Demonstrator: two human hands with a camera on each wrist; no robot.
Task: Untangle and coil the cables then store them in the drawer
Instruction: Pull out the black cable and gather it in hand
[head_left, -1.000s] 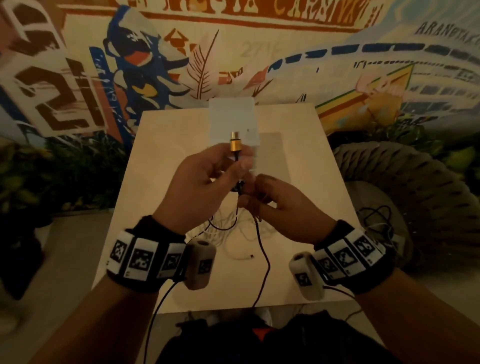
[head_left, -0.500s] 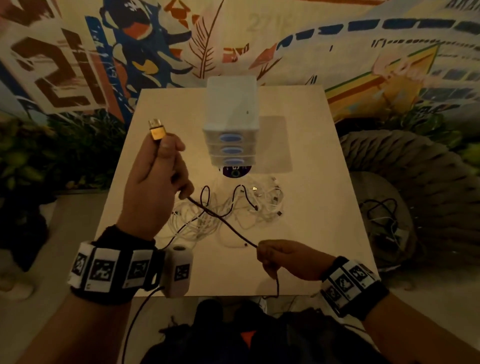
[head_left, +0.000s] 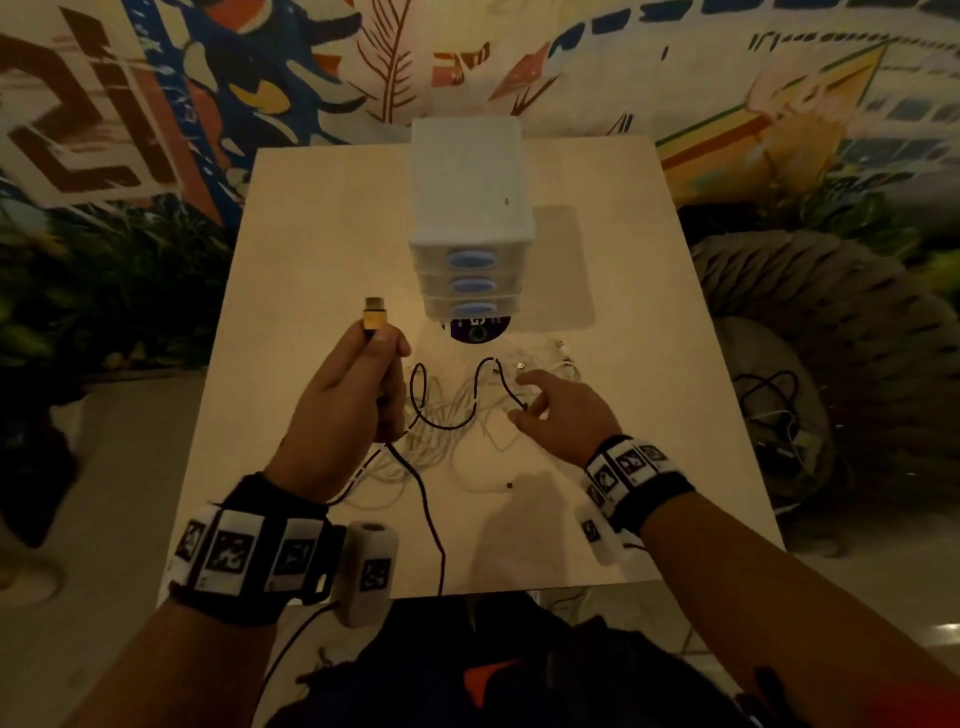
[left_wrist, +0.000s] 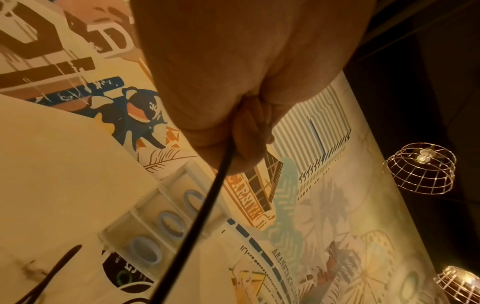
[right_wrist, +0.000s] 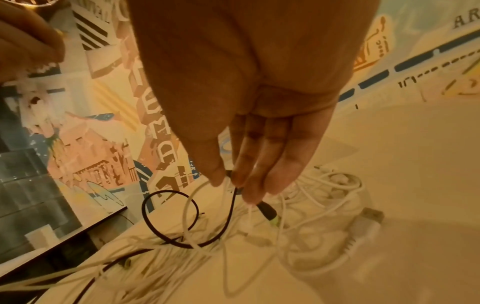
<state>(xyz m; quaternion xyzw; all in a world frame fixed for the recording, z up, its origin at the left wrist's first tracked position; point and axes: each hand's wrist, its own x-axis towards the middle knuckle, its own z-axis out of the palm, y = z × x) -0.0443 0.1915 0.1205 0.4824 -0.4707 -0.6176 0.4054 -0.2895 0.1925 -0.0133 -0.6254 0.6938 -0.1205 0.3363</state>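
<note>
A black cable (head_left: 431, 514) with a gold plug (head_left: 374, 318) runs through my left hand (head_left: 382, 343), which grips it just below the plug, raised above the table's left middle. In the left wrist view the cable (left_wrist: 207, 205) leaves the curled fingers (left_wrist: 246, 144). It loops over a tangle of white cables (head_left: 447, 415) and also trails off the front edge. My right hand (head_left: 524, 408) is at its small far plug (right_wrist: 267, 211), thumb and forefinger (right_wrist: 240, 174) pinching the cord just behind it. A white three-drawer unit (head_left: 470, 208) stands behind, all drawers closed.
A pale square table (head_left: 623, 364) carries everything. A dark purple disc (head_left: 475, 331) lies at the drawer unit's foot. At the right stands a large woven basket (head_left: 831, 322) with dark cables (head_left: 769, 410) in it. Plants (head_left: 104, 291) fill the left, a mural wall the back.
The right hand let go of the black cable near the front edge and moved forward to its far end. The left hand with the gold plug moved right, toward the drawers.
</note>
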